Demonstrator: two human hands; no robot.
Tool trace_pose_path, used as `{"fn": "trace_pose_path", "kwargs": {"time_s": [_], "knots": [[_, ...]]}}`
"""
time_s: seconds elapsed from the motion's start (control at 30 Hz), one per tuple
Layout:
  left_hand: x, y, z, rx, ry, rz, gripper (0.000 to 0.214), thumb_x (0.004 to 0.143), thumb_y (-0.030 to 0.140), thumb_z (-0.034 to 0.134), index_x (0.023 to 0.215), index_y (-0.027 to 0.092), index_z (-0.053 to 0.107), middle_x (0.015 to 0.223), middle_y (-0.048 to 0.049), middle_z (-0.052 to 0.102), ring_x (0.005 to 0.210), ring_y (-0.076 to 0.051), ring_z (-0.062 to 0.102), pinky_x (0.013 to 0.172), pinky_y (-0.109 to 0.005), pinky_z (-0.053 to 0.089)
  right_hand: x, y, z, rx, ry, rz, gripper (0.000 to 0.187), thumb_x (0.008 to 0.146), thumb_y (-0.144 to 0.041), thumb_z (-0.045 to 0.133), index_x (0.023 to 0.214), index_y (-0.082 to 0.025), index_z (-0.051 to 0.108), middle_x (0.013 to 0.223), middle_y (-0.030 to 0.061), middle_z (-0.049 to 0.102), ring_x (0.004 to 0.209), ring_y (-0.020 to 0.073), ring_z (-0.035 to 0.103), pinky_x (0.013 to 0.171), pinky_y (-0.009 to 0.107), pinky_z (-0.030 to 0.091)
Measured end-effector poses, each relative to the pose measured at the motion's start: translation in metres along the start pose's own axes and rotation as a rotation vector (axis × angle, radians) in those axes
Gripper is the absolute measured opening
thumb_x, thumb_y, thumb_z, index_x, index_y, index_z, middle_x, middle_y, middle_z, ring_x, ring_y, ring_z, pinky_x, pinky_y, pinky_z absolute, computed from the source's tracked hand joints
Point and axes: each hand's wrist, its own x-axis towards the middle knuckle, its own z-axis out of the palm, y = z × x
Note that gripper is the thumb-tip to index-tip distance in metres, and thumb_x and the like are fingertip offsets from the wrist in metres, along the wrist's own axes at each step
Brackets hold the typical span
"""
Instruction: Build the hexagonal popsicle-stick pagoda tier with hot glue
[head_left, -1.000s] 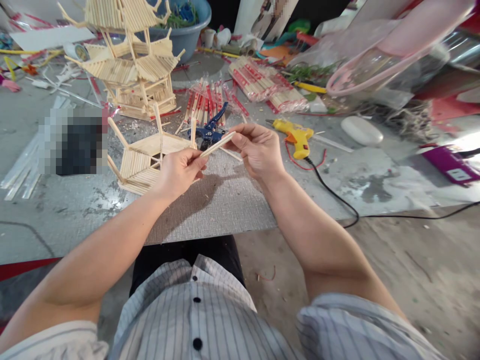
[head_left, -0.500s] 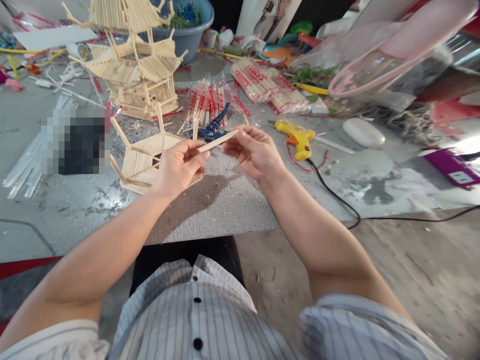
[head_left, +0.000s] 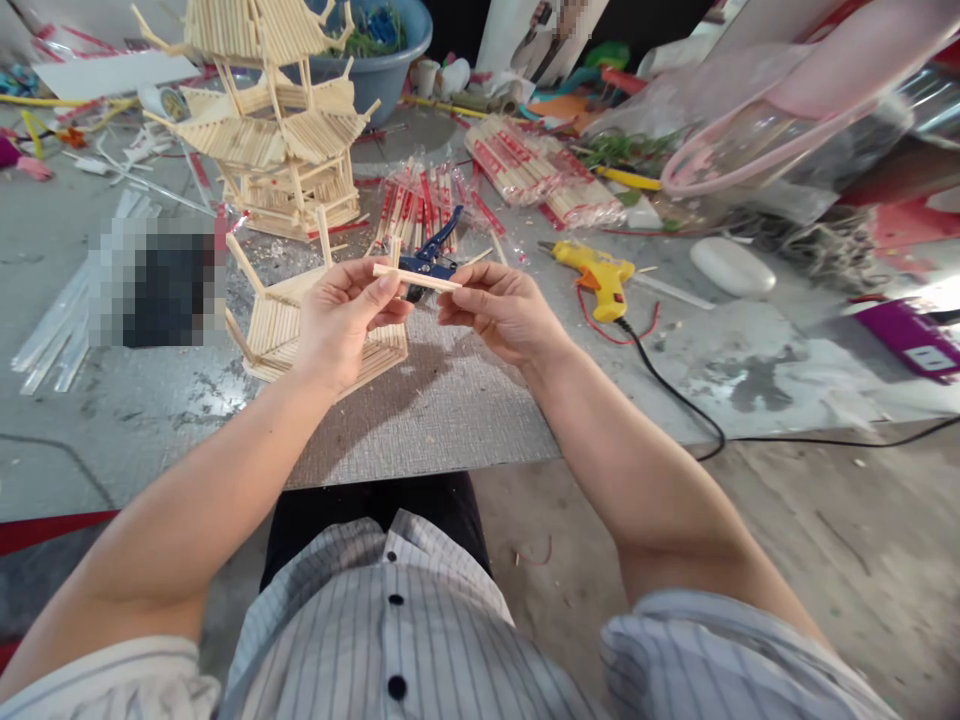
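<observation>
My left hand (head_left: 341, 320) and my right hand (head_left: 499, 310) pinch the two ends of a short pale wooden stick (head_left: 417, 278), held almost level above a grey textured mat (head_left: 442, 400). Under my left hand lies a small roof section made of sticks (head_left: 274, 325), with posts poking up. Blue pliers (head_left: 429, 258) rest on the mat just beyond the stick. A tall pagoda model of sticks (head_left: 266, 110) stands at the back left.
A yellow glue gun (head_left: 596, 275) with a black cord (head_left: 675, 385) lies right of my hands. Packs of wrapped chopsticks (head_left: 525, 165) sit behind, with a blue basin (head_left: 382, 50), a white oval object (head_left: 731, 265) and a purple box (head_left: 911, 335).
The stick turned from tilted up to the right to almost level. Both hands rose slightly and drew closer together, and the view shifted a little.
</observation>
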Motion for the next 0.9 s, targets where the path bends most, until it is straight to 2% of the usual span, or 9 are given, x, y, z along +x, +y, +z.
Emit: {"fn": "trace_pose_path", "kwargs": {"time_s": [0.2, 0.43, 0.63, 0.9], "knots": [[0.002, -0.002, -0.001, 0.019, 0.046, 0.062, 0.021, 0.068, 0.030, 0.082, 0.075, 0.018, 0.065, 0.062, 0.0055, 0.063, 0.043, -0.005, 0.057, 0.044, -0.016, 0.048, -0.001, 0.001, 0.003, -0.117, -0.047, -0.032, 0.034, 0.060, -0.038, 0.085, 0.077, -0.017, 0.066, 0.070, -0.0014, 0.070, 0.063, 0.0101, 0.066, 0.063, 0.025, 0.057], [0.003, -0.002, -0.003, 0.088, 0.087, 0.065, 0.026, 0.070, 0.036, 0.080, 0.073, 0.018, 0.063, 0.062, 0.0048, 0.063, 0.043, -0.004, 0.057, 0.044, -0.015, 0.048, -0.005, -0.003, 0.006, -0.139, -0.127, 0.033, 0.034, 0.061, -0.039, 0.084, 0.079, -0.016, 0.066, 0.074, 0.0009, 0.073, 0.063, 0.0109, 0.068, 0.066, 0.026, 0.057], [0.006, 0.006, -0.004, 0.046, 0.151, -0.087, 0.025, 0.076, 0.036, 0.075, 0.069, 0.018, 0.059, 0.060, 0.0040, 0.063, 0.042, -0.005, 0.056, 0.042, -0.016, 0.047, -0.006, -0.005, 0.003, -0.110, -0.120, 0.091, 0.043, 0.064, -0.052, 0.079, 0.084, -0.016, 0.067, 0.076, 0.0030, 0.074, 0.062, 0.0126, 0.068, 0.065, 0.028, 0.058], [0.004, 0.012, -0.003, -0.049, 0.152, -0.213, 0.025, 0.077, 0.032, 0.075, 0.068, 0.017, 0.057, 0.057, 0.0041, 0.061, 0.043, -0.004, 0.057, 0.044, -0.014, 0.048, -0.006, -0.006, 0.004, -0.093, -0.150, 0.096, 0.041, 0.065, -0.052, 0.079, 0.083, -0.017, 0.068, 0.075, 0.0024, 0.074, 0.060, 0.0124, 0.068, 0.061, 0.026, 0.057]]}}
